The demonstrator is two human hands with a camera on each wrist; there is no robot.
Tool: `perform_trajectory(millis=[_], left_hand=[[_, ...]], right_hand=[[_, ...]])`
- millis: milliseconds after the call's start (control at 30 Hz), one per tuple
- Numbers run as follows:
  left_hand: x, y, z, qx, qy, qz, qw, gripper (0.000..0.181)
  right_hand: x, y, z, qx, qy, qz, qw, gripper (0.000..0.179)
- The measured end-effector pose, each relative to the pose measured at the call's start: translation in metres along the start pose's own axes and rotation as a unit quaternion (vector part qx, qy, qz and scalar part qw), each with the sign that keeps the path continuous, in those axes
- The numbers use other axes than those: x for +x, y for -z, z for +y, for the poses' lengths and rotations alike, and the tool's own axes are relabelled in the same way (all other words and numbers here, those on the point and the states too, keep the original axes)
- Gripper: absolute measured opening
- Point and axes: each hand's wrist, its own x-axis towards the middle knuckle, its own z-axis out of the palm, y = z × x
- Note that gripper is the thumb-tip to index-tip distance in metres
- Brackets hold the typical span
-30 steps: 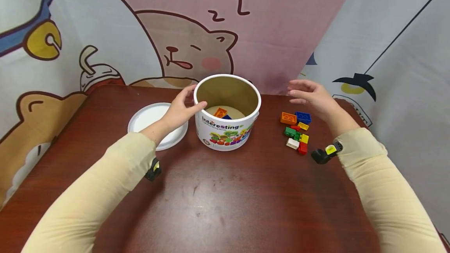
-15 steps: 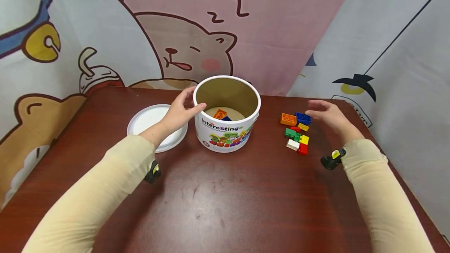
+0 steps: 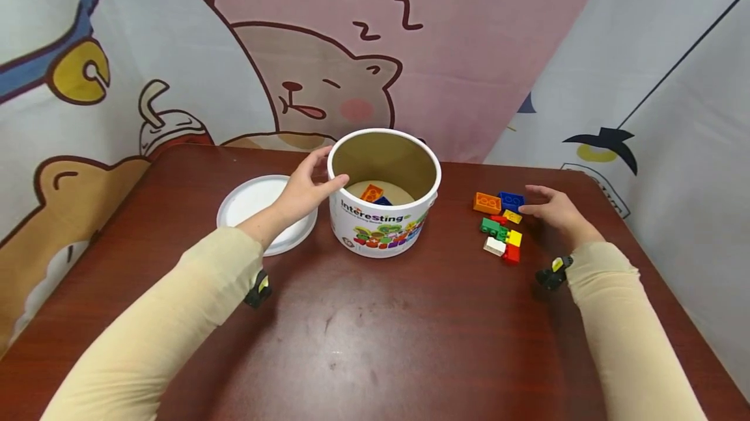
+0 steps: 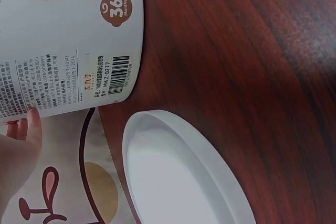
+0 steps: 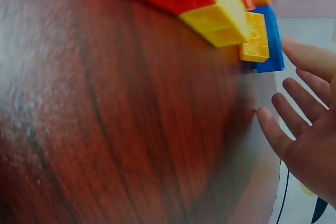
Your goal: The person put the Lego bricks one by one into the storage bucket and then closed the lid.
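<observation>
A white round bucket (image 3: 379, 229) with printed pictures stands upright. Inside it lie an orange brick (image 3: 372, 193) and part of a blue one. My left hand (image 3: 305, 190) holds the bucket's left side, with the thumb at the front rim and the fingers round the far side. My right hand (image 3: 556, 213) is beside the pile, fingers spread and thumb by a blue toy brick (image 3: 512, 200). In the right wrist view its palm holds nothing. Around the blue brick lie an orange brick (image 3: 487, 203), a white brick (image 3: 495, 246), and several green, yellow and red ones.
A white round lid (image 3: 252, 200) lies left of the bucket, partly under my left forearm. The dark red wooden table (image 3: 375, 343) reaches back to a printed cloth (image 3: 457, 50). Black wrist cameras sit on both sleeves.
My right hand has come down and toward me, to the right side of the bricks. The left hand stays at the bucket, and the bricks have not moved. The head view shifts slightly.
</observation>
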Motion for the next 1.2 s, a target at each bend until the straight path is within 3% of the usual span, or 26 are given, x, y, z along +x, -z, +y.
perform_trajectory(millis=[200, 333, 767, 1067, 1200], left_hand=[[0.000, 0.000, 0.000, 0.002, 0.002, 0.000, 1.0000, 0.065], [0.001, 0.000, 0.000, 0.005, 0.002, -0.001, 1.0000, 0.066], [-0.001, -0.001, 0.000, 0.005, 0.007, 0.000, 1.0000, 0.065], [-0.001, -0.001, 0.000, 0.013, 0.004, 0.000, 0.9999, 0.065], [-0.001, -0.001, 0.001, 0.013, 0.001, 0.002, 0.9999, 0.065]], right_hand=[[0.006, -0.005, -0.002, -0.047, 0.027, 0.010, 0.9985, 0.061], [0.007, -0.007, -0.002, -0.060, 0.023, 0.022, 0.9977, 0.055], [-0.005, -0.006, 0.002, 0.003, 0.010, 0.028, 0.9996, 0.061], [-0.019, -0.001, -0.018, 0.060, 0.000, 0.035, 0.9976, 0.062], [-0.023, 0.004, -0.028, 0.049, 0.000, 0.029, 0.9984, 0.064]])
